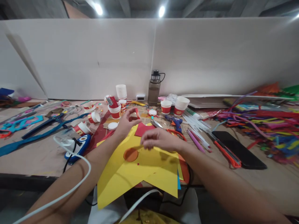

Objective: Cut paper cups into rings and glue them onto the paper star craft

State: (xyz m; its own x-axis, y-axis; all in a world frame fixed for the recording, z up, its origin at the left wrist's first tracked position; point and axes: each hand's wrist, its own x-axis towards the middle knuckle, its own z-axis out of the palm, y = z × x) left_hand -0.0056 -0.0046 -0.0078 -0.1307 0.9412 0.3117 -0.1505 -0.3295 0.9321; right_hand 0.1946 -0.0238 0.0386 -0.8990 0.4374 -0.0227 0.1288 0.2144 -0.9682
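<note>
A large yellow paper shape (pixel 121 174) with pointed corners lies in front of me, overhanging the table's near edge. On it are an orange round piece (pixel 131 155) and a tiny red square (pixel 138 164). Beyond these, a red paper piece (pixel 141 129) rests near its far side. My left hand (pixel 127 123) reaches over the far left part, thumb and forefinger gripping a small red-and-white curved piece (pixel 137 114). Above the yellow paper, my right hand (pixel 161 140) is closed with curled fingers; whatever they hold is hidden. Scissors (pixel 157 124) lie just beyond it.
Paper cups (pixel 179 107), a water bottle (pixel 154 88) and a blue glue gun (pixel 177 124) stand or lie beyond. At right are a phone (pixel 238 149), a box cutter (pixel 225 152) and colourful strips (pixel 275 127). A white cable (pixel 87 171) crosses my left arm.
</note>
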